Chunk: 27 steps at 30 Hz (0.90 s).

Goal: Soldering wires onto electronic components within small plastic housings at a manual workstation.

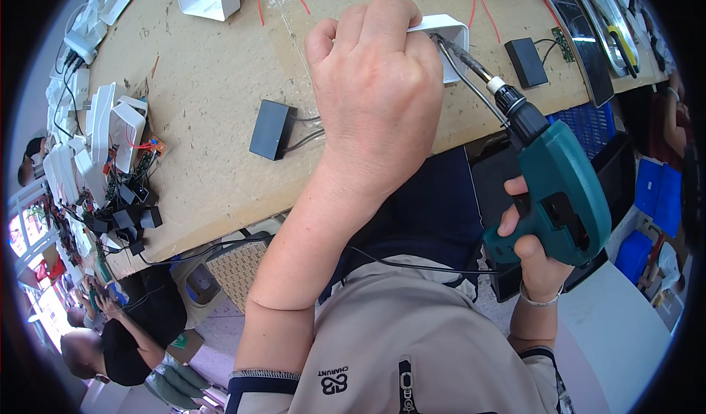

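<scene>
My left hand (382,83) is closed over the rim of a white plastic housing (454,30) at the table's edge, its back facing up and hiding most of the housing's inside. My right hand (531,230) grips the handle of a green soldering gun (570,186). The gun's metal tip and thin feed tube reach into the housing, close to my left fingers; whether the tip touches anything there is hidden. Just left of my left wrist lies a small black box (272,129), with dark leads running under my hand.
On the left of the table (213,68) are piled white housings (103,127) and black boxes with wires (132,219). A black box (526,62), a phone (579,46) and a circuit board lie at right. A cable crosses my lap. Another person (129,348) sits at lower left.
</scene>
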Available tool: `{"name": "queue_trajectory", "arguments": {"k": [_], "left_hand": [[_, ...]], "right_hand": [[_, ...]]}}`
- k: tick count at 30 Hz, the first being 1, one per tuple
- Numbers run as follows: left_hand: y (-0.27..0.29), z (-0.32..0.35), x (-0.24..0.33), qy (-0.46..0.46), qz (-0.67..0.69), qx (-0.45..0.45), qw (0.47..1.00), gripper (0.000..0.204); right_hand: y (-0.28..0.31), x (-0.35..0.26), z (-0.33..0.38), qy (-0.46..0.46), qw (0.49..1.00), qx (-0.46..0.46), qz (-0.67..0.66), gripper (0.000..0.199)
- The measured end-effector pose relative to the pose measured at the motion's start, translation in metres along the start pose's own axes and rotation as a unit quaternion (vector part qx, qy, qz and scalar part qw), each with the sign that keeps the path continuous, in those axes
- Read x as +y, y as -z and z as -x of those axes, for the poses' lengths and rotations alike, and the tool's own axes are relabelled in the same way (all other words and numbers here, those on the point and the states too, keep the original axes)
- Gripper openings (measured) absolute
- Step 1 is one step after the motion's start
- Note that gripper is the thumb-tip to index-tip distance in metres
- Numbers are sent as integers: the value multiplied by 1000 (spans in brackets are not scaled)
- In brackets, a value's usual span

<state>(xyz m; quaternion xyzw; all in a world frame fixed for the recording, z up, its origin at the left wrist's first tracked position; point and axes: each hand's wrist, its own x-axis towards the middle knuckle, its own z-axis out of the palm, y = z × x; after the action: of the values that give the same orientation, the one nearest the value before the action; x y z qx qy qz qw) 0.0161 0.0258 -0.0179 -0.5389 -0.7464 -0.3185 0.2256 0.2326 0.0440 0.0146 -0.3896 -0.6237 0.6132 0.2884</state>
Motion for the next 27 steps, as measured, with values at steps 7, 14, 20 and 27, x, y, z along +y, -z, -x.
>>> {"name": "queue_trajectory", "arguments": {"k": [7,14,20,27], "left_hand": [[0,0,0,0,-2,-1,1000,4],[0,0,-1,-2,-6,0,1000,3],[1,0,0,1,-9,-4,1000,3],[0,0,0,1,-7,-4,1000,3]], "right_hand": [[1,-2,-2,-11,1000,-4,0,80],[4,-5,-2,-37,999,-11,7,81],[3,-7,-3,-23,1000,-12,16,79],[8,-7,1,-35,999,-12,39,73]]}}
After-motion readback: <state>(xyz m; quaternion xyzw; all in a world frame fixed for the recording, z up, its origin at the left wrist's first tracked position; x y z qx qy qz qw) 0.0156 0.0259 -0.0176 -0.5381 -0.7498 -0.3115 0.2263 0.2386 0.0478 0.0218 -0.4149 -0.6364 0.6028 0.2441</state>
